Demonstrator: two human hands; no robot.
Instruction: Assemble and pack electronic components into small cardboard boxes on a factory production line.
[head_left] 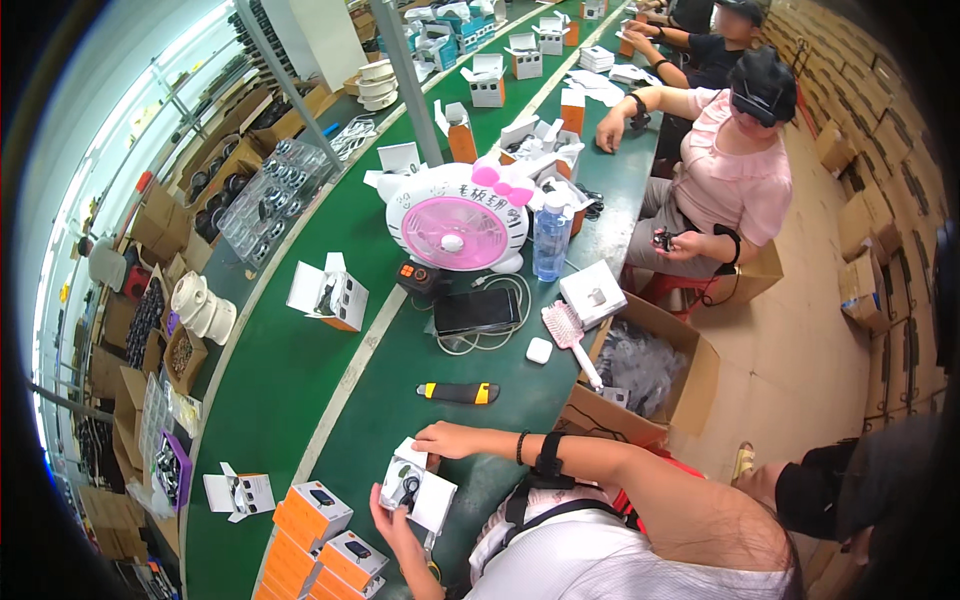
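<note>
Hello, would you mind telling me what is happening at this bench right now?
A person at a long green table holds a small open white box with both hands: the left hand supports it from below, and the right hand is at its top flap. Stacked orange boxes sit at the left. Farther along, a seated co-worker handles a small item.

Both hands [425,480] holding open white box [415,490]

Both hands are close together down low. Left hand [392,520] comes up from below, palm up, fingers cupped and gripping. Right hand [447,440] reaches across just above it, fingers curled down, forearm bent, wrist strapped.
</note>
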